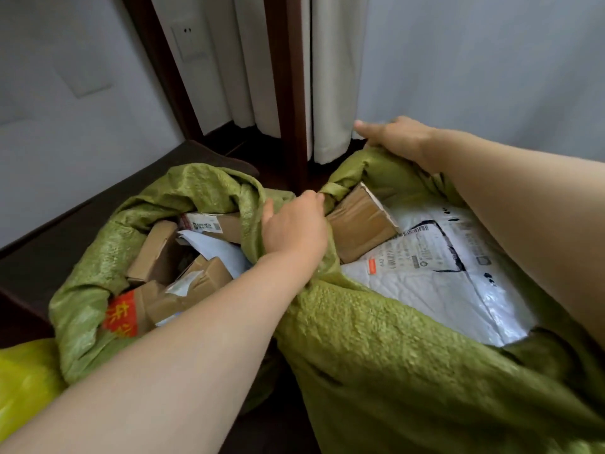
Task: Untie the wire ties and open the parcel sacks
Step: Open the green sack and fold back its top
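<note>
1. Two green woven sacks stand open side by side on a dark floor [82,221], their rims touching in the middle.
2. The left sack [98,257] holds brown cardboard boxes [154,253], one with red tape, and some white paper.
3. The right sack [376,355] holds a large white plastic mailer [451,267] with a printed label, and a brown box [360,221] tilted against its left rim.
4. The left hand [294,227] has its fingers closed around the bunched fabric where the right sack's left rim meets the other sack.
5. The right hand [396,136] clutches the far rim of the right sack, fingers curled over the edge, thumb pointing left.
6. No wire tie can be made out at either sack mouth.
7. Behind the sacks a dark wooden post [284,93] rises from the floor, with pale curtains [330,77] hanging on both sides of it.
8. A light wall [65,77] with a socket plate [188,40] runs along the left; another pale wall lies to the right.
9. A yellow plastic bag [23,381] sits at the lower left corner, touching the left sack.
</note>
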Motion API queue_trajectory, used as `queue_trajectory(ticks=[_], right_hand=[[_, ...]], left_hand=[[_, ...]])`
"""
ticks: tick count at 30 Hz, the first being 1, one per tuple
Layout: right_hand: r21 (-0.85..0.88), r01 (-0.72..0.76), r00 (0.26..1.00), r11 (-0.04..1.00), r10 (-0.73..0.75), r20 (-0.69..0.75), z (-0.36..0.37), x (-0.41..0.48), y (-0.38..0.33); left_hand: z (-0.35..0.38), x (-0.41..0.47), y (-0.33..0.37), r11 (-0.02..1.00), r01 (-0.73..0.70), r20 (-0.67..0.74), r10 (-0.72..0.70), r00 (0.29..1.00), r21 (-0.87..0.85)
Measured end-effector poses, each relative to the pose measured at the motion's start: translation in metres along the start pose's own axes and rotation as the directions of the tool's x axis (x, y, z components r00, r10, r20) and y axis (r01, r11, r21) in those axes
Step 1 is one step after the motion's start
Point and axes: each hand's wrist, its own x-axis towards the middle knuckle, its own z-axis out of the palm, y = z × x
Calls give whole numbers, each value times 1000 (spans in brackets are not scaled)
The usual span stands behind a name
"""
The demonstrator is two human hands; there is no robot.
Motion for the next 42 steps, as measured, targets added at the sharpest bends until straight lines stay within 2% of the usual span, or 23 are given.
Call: queue_trajectory(ticks=[2, 4, 6, 8, 11, 15, 17, 18, 19, 21, 23, 25, 26, 28, 30, 33, 35, 37, 39, 40, 42], right_hand=[[-84, 167, 985, 982, -170, -32, -7, -8, 1], [-304, 387, 915, 870, -403, 12, -16, -20, 1], [-455, 462, 879, 761, -462, 120, -19, -30, 6], [-505, 403, 911, 763, -386, 144, -16, -33, 18], [-408, 333, 940, 850, -333, 73, -8, -30, 24], [-138, 138, 985, 981, -150, -82, -8, -14, 24], [10, 39, 992, 999, -37, -117, -10, -6, 26], [6, 5, 994, 1000, -5, -107, -10, -4, 26], [-62, -10, 996, 998, 5, -84, -8, -2, 26], [-247, 1, 998, 969, -18, -68, -1, -1, 25], [-443, 35, 988, 896, -98, -122, 3, -6, 24], [-603, 56, 949, 796, -230, -216, -1, -15, 23], [-640, 47, 931, 767, -266, -250, -5, -22, 24], [-677, -13, 928, 736, -243, -283, -15, -37, 29], [-679, -121, 950, 724, -114, -290, -22, -55, 38], [-624, -301, 942, 722, 122, -314, -25, -92, 50], [-568, -385, 917, 727, 229, -327, -29, -121, 59], [-529, -437, 896, 728, 296, -332, -33, -142, 74], [-501, -488, 871, 715, 365, -328, -35, -157, 86], [-478, -510, 860, 715, 405, -312, -36, -164, 90], [-469, -531, 845, 705, 480, -235, -39, -186, 88]], left_hand=[[-5, 17, -3, 973, 160, 22, -159, 987, -167], [-6, 37, -6, 895, 298, 97, -281, 955, -333], [-7, 46, -3, 800, 371, 151, -341, 928, -471], [-7, 46, 2, 704, 427, 217, -372, 902, -567], [-6, 37, 3, 602, 496, 287, -414, 864, -626], [-4, 30, -5, 562, 509, 300, -425, 854, -652], [-4, 25, -10, 576, 498, 301, -407, 862, -649], [-3, 24, -12, 641, 464, 270, -382, 884, -611], [-5, 21, -13, 749, 407, 222, -342, 913, -522], [-11, 11, -15, 940, 256, 92, -241, 966, -225], [-20, -2, -18, 995, 78, -42, -81, 996, -60], [-30, -15, -19, 993, -116, -186, 110, 976, -22], [-34, -20, -16, 984, -180, -206, 175, 963, -10], [-39, -31, -8, 982, -186, -87, 188, 978, 29], [-45, -44, 3, 985, -150, 96, 142, 985, 82], [-54, -72, 16, 964, -264, 168, 254, 952, 39], [-63, -93, 25, 928, -357, 263, 373, 890, -111], [-69, -113, 33, 890, -371, 436, 454, 777, -265], [-70, -128, 37, 834, -491, 529, 543, 652, -250], [-67, -132, 37, 791, -575, 531, 585, 613, -208], [-63, -139, 37, 721, -686, 489, 636, 598, -99]])
